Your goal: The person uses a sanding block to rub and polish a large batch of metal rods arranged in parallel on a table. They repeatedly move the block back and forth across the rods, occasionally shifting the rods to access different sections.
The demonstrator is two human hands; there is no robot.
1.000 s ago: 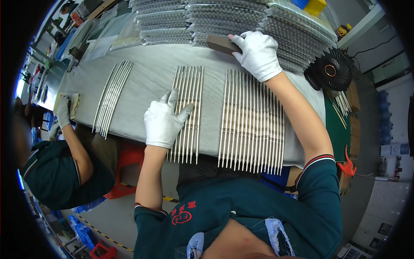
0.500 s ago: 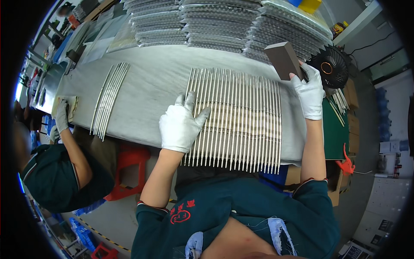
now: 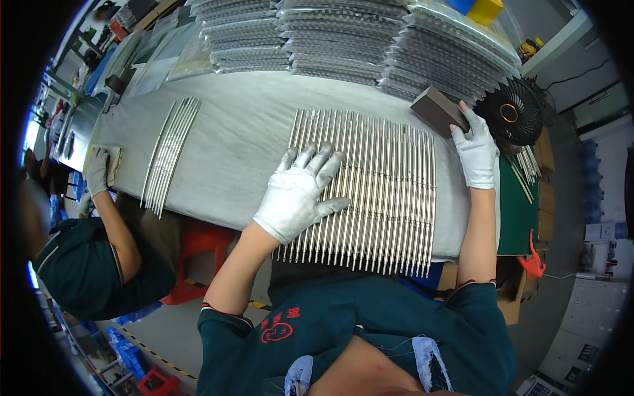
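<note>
Two white-gloved hands are at work over a row of thin metal rods (image 3: 376, 191) laid side by side on my grey-covered table (image 3: 244, 138). My left hand (image 3: 300, 195) lies flat on the left part of the row, fingers spread open and pressing on the rods, gripping nothing. My right hand (image 3: 477, 150) is at the row's far right corner, fingers closed around a dark brown block (image 3: 438, 110) held tilted just above the rod tips. A second, smaller bundle of rods (image 3: 170, 153) lies well apart to the left on the same cloth. Stacks of packed rods (image 3: 343, 39) line the far edge of the table, and a small black fan (image 3: 512, 113) stands just beside the right hand. At left, a co-worker's gloved hand (image 3: 98, 173) rests at the table's edge.
</note>
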